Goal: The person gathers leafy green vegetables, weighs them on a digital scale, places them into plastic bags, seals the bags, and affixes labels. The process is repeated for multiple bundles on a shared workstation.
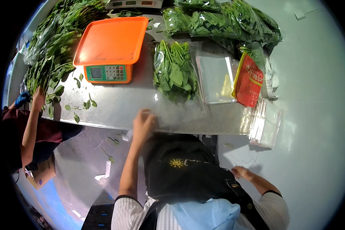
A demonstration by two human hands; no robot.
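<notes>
My left hand (145, 122) is at the front edge of the metal table, blurred, near the open end of a clear plastic bag (175, 112). Whether its fingers pinch the film cannot be told. Inside that bag lies a bunch of leafy greens (175, 70), stems pointing away from me. My right hand (239, 172) hangs low at my right side, off the table, its fingers partly hidden; nothing is seen in it. An orange digital scale (110, 43) stands left of the bagged greens, its tray bare. To their right rests a stack of flat clear bags (215, 77).
Filled bags of greens (218, 24) are piled at the back right. A red-and-yellow packet (248, 80), a label roll (271, 82) and plastic-wrapped packs (265, 123) lie at right. Loose greens (57, 43) heap at left, where a co-worker's hands (38, 97) reach in.
</notes>
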